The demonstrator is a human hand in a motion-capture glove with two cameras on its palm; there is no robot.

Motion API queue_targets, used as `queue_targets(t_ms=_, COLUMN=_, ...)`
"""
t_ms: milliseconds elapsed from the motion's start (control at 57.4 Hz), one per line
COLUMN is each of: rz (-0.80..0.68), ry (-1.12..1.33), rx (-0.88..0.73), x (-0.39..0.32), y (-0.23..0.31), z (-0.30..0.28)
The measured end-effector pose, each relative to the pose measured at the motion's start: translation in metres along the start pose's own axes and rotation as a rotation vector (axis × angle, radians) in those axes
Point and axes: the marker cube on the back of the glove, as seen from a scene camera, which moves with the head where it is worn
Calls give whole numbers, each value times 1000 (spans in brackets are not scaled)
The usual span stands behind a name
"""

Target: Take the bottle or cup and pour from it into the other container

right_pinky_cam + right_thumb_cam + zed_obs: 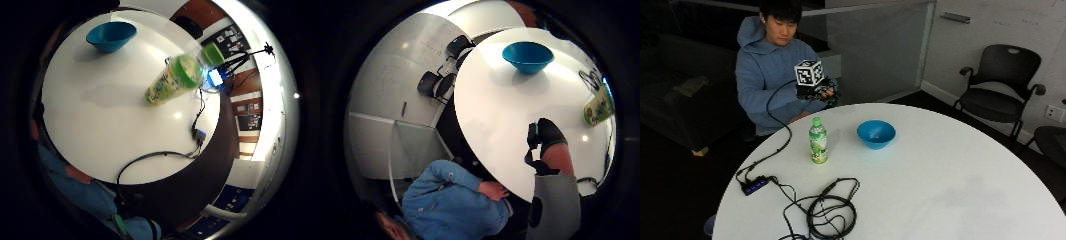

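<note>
Nothing is held by the gloved right hand (824, 93): from the outside view it is raised in front of the person's chest, above the near edge of the round white table (939, 180), touching no object, and whether its fingers are straight or curled cannot be told. One green bottle (818, 141) stands upright on the table, below and ahead of the hand and well apart from it. One blue bowl (875, 133) sits just beside the bottle, on the side away from the cable hub (753, 186). One hub and one coil of black cable (830, 212) lie farther out from the hand, beyond the bottle.

From the little finger side palm view, one bottle (175, 80) and one bowl (110, 35) show on the table (115, 130), apart from each other, with nothing near the palm.

From the thumb side palm view, one bowl (527, 56) sits on the table (495, 110), the bottle (598, 107) is at the picture's edge, and the gloved thumb (547, 134) reaches into the picture, touching nothing.
</note>
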Motion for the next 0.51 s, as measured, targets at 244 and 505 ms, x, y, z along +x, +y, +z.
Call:
queue_targets(t_ms=244, rz=-40, ry=-24, rx=-37, x=-28, y=-12, z=11)
queue_targets(t_ms=505, rz=-37, ry=44, rx=-39, x=-33, y=-20, z=11)
